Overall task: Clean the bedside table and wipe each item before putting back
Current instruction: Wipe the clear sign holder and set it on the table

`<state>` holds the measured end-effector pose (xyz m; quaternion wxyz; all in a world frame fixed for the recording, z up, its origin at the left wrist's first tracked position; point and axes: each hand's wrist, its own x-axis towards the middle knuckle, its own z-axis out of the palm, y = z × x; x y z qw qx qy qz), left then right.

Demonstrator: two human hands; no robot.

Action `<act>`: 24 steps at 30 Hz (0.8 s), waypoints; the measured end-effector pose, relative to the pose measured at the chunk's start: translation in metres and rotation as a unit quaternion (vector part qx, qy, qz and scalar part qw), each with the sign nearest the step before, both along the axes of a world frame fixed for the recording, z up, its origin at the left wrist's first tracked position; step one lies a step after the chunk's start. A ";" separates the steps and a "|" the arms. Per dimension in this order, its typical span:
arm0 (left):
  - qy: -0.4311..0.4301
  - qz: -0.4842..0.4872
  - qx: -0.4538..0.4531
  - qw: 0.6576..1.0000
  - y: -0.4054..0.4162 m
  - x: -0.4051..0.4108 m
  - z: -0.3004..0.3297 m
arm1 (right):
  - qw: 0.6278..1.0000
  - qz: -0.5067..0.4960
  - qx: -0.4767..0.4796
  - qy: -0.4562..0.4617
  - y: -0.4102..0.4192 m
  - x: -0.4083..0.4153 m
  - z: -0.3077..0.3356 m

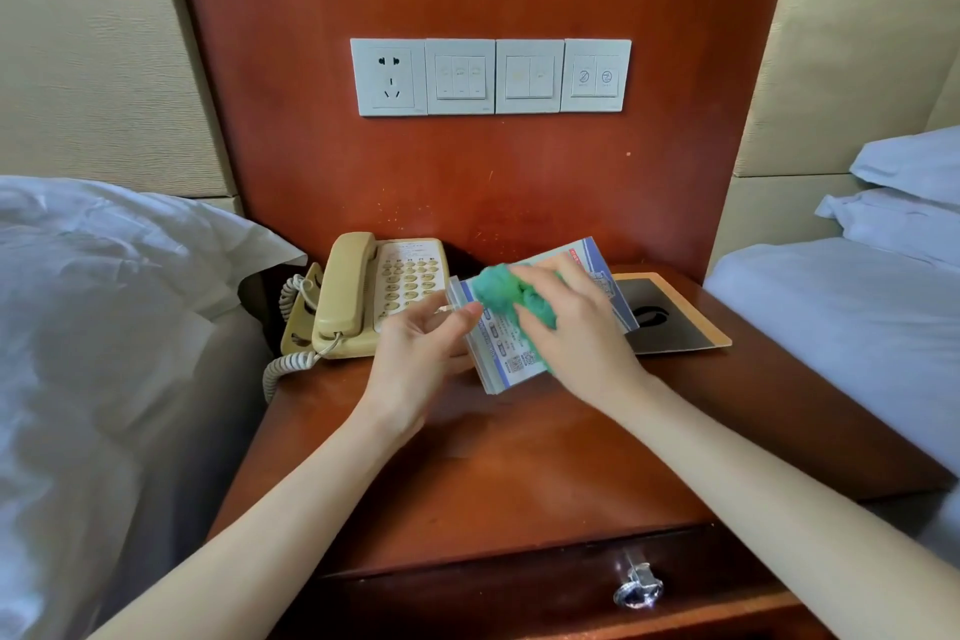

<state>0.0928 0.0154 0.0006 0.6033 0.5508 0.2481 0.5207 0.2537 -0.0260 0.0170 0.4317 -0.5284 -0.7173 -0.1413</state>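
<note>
A printed blue-and-white card (597,270) is held tilted above the wooden bedside table (493,473). My left hand (421,353) pinches the card's left edge from below. My right hand (576,327) grips a crumpled green cloth (501,288) and presses it on the card's face. A beige corded phone (379,296) stands at the table's back left. A dark card with an orange border (670,317) lies flat at the back right, partly hidden by the printed card.
White bedding (104,327) borders the table on the left, another bed (841,317) with pillows on the right. A socket and switch panel (491,75) is on the wooden wall board. The drawer has a shiny knob (638,587).
</note>
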 end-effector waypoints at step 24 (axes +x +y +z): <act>-0.053 0.066 -0.014 0.996 0.005 -0.006 0.007 | 1.000 -0.006 0.012 0.016 -0.011 0.005 -0.001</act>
